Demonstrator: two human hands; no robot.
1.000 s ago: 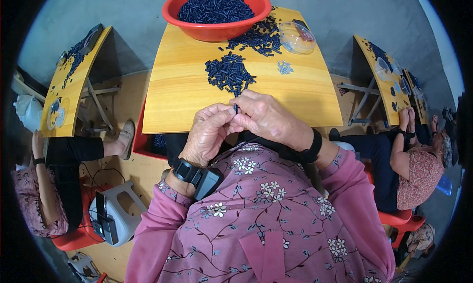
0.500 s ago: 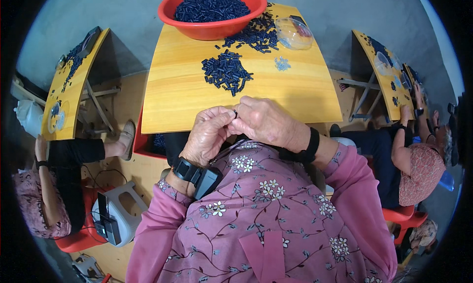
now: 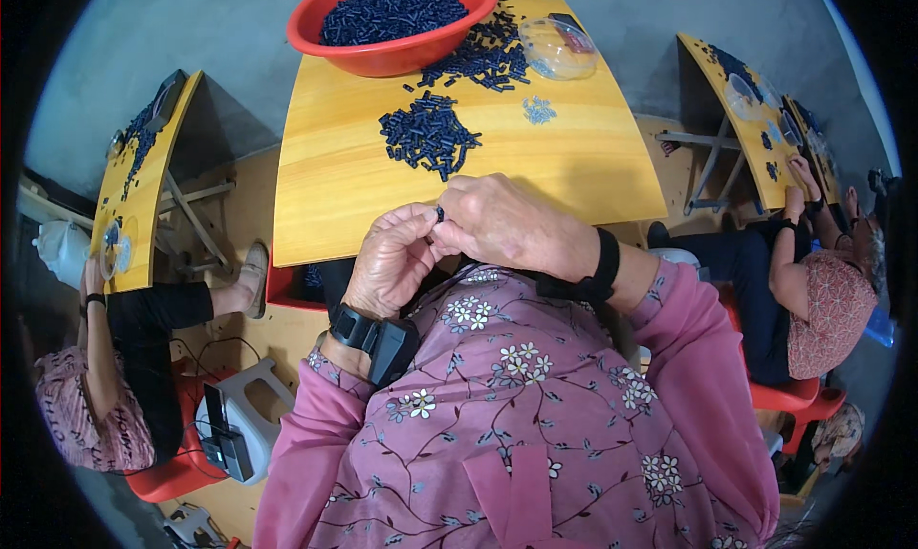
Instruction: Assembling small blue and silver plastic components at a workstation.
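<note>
Just past the near edge of the yellow table [image 3: 330,219], my two hands meet in front of my body. Between thumb and finger, my left hand [image 3: 392,262] pinches a small black tube-like piece [image 3: 440,213]. My right hand [image 3: 507,224] is closed against it from the other side; its fingertips are mostly hidden, so what they hold cannot be made out. Beyond the hands lies a loose pile of short dark tubes [image 3: 430,136]. To its right is a little heap of tiny clear pieces [image 3: 538,110].
A red basin [image 3: 382,63] full of the same dark tubes stands at the far left of the table, more tubes [image 3: 488,59] spilled beside it. A clear plastic bowl [image 3: 550,66] sits at the far right. People work at side tables [image 3: 158,195] to left and right.
Both hands have shifted slightly left, and the black piece now shows more clearly between the fingers. The view has turned a little. On the right, a co-worker's hand has moved.
</note>
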